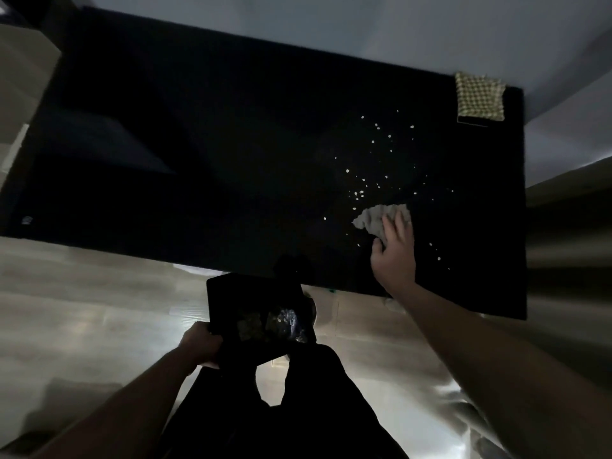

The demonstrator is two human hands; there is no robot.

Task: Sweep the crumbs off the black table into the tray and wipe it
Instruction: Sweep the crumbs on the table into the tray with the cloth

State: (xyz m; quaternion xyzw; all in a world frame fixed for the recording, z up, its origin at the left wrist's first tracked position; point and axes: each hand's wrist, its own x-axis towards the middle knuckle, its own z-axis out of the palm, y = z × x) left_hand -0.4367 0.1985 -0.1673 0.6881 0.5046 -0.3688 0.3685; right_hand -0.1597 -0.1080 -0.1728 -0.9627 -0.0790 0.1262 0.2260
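Black table (198, 144) — long axis left-right, crumbs (359, 193) right

head view, steeply down over table (198, 127)

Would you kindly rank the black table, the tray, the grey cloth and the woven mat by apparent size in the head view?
1. black table
2. tray, though it is nearer the camera
3. and 4. unsure: woven mat and grey cloth look alike, the cloth partly under the right hand.
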